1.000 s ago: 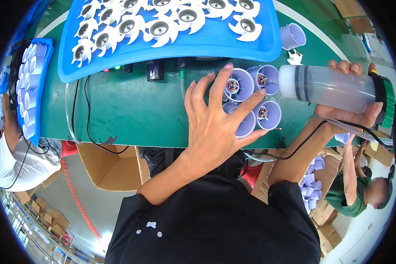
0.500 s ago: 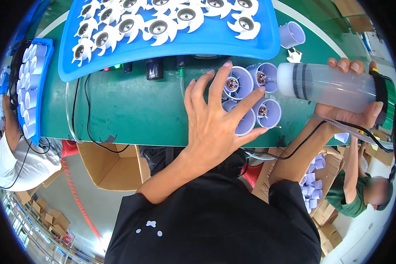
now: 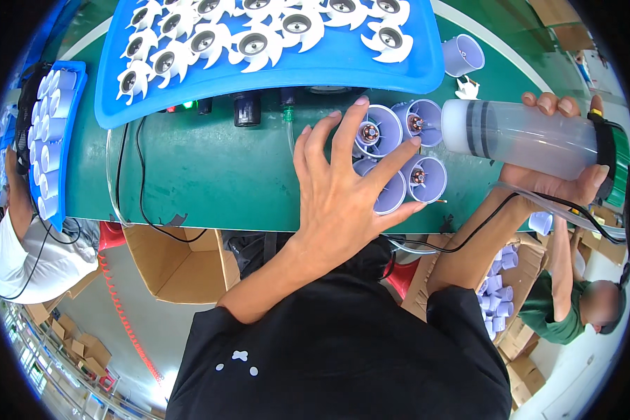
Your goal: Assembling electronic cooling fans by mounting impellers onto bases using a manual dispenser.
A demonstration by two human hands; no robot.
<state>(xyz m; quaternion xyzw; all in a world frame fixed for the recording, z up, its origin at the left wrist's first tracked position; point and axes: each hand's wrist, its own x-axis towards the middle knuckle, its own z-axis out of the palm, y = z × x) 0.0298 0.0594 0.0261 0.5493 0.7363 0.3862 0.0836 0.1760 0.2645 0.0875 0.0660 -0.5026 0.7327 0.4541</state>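
Note:
My right hand (image 3: 549, 183) is wrapped round a large clear dispensing syringe (image 3: 539, 135) with a green-and-black cap. Its pale front end lies against the far right cup (image 3: 421, 120) of a cluster of purple cups. My left hand (image 3: 346, 185) spreads over the cluster's left side. Its fingertips touch or hover at the far left cup (image 3: 380, 133), and the thumb and index finger reach either side of the near right cup (image 3: 427, 178). The near left cup (image 3: 388, 192) is partly hidden by this hand. Copper-coloured motor parts show inside three cups.
A blue tray (image 3: 273, 85) of white impellers spans the table's far side. One purple cup (image 3: 463, 56) and a loose white impeller (image 3: 467, 88) stand right of it. Hose and black cable (image 3: 486, 225) hang near my right forearm. People work on both sides.
Both my hands and the syringe keep nearly the same place. At the right, the other person's arm and a purple cup beside it have shifted slightly.

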